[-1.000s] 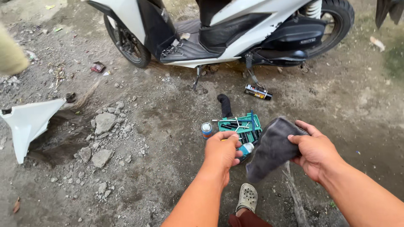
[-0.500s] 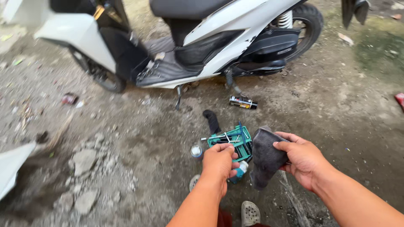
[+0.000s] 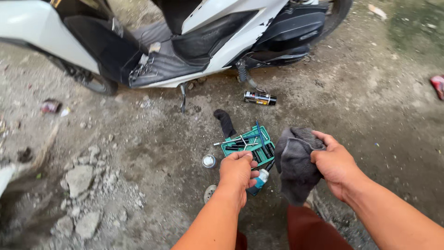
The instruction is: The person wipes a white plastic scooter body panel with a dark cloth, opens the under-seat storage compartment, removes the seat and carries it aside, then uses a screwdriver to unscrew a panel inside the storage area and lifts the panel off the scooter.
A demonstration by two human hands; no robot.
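Right hand clamped on a dark grey rag, thumb and fingers pinching its upper edge, cloth hanging down toward six o'clock. Left hand curled closed around a small teal-and-white bottle, only the lower end showing past the palm, nozzle end pointing to about four o'clock, straight at the rag. Bottle's long axis running from ten to four o'clock; rag at three o'clock of the bottle, just beside it, not clearly touching. Left hand nearer the bottle, right hand nearer the cloth, both held above the ground. Beyond the knuckles at twelve o'clock, a green tool tray with dark bits and a wrench. At ten o'clock of the left hand, a small round metal cap. Farther out at twelve, a black spray can lying flat, and a white scooter across the top.
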